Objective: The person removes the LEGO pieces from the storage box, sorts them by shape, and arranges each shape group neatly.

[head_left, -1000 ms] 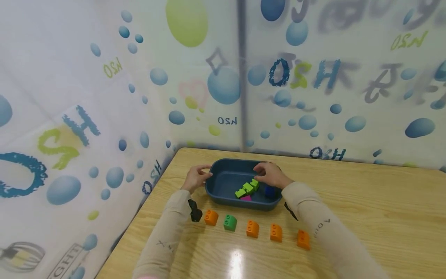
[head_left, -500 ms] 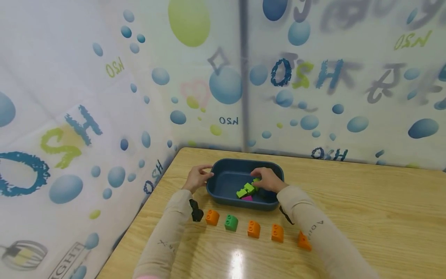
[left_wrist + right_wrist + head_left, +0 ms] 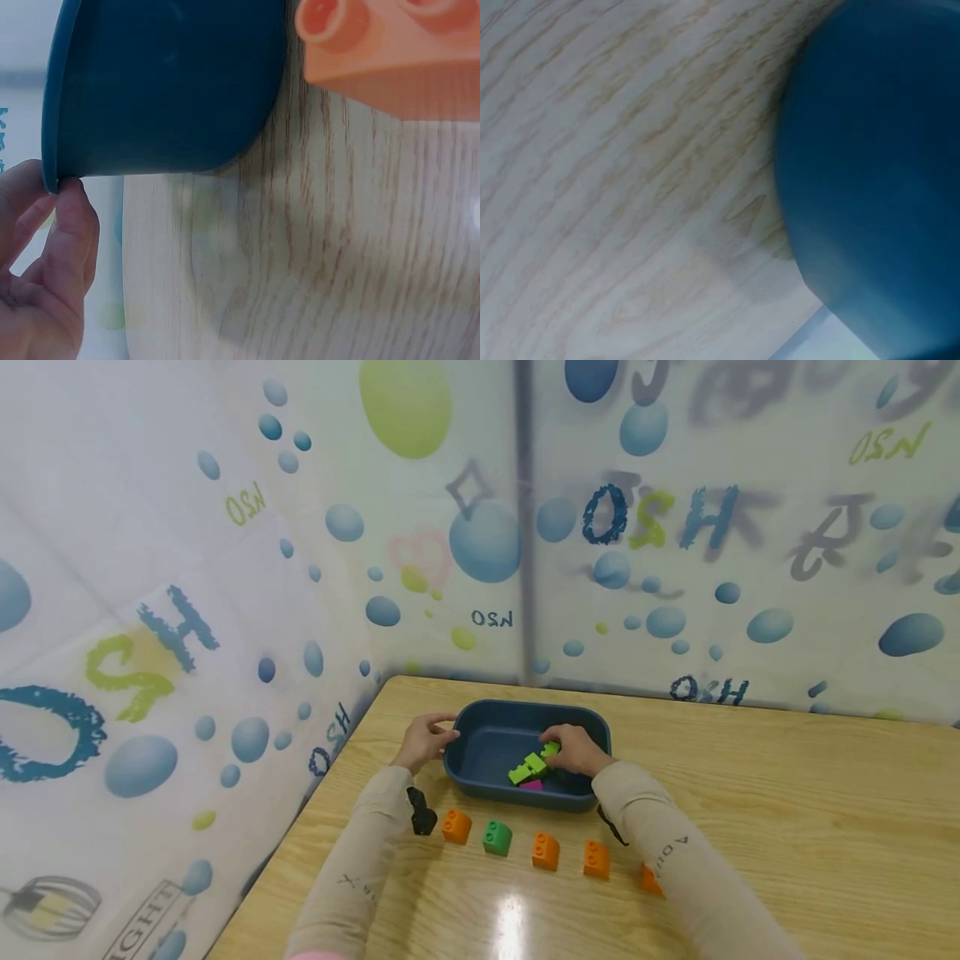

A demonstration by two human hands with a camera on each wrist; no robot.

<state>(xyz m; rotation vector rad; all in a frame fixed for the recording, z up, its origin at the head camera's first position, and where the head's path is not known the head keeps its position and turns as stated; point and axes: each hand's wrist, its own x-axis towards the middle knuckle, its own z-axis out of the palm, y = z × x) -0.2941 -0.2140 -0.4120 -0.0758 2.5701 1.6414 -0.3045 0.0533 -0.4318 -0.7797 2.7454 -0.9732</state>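
Note:
A dark blue plastic bin (image 3: 487, 743) stands on the table. My left hand (image 3: 423, 742) holds its left end, thumb and fingers pinching the rim, as the left wrist view also shows with the hand (image 3: 52, 255) at the bin wall (image 3: 165, 90). Inside the bin, my right hand (image 3: 576, 749) pinches a lime green toy block (image 3: 550, 749) between thumb and fingers. Beside it lie more lime blocks (image 3: 519, 774) and a magenta block (image 3: 532, 786). The right wrist view has only the bin's outer wall (image 3: 877, 165) and wood; the right fingers are out of that view.
In front of the bin runs a row of toy blocks: an orange one (image 3: 457, 827), a green one (image 3: 497, 837), and more orange ones (image 3: 546, 852). My right sleeve (image 3: 682, 852) partly covers the rightmost orange block (image 3: 651, 879). Printed curtains (image 3: 675, 585) border the wooden table (image 3: 787, 793).
My right hand has moved down and slightly left into the bin, onto a lime green block. The blue block seen earlier is now hidden behind it. My left hand stays on the rim.

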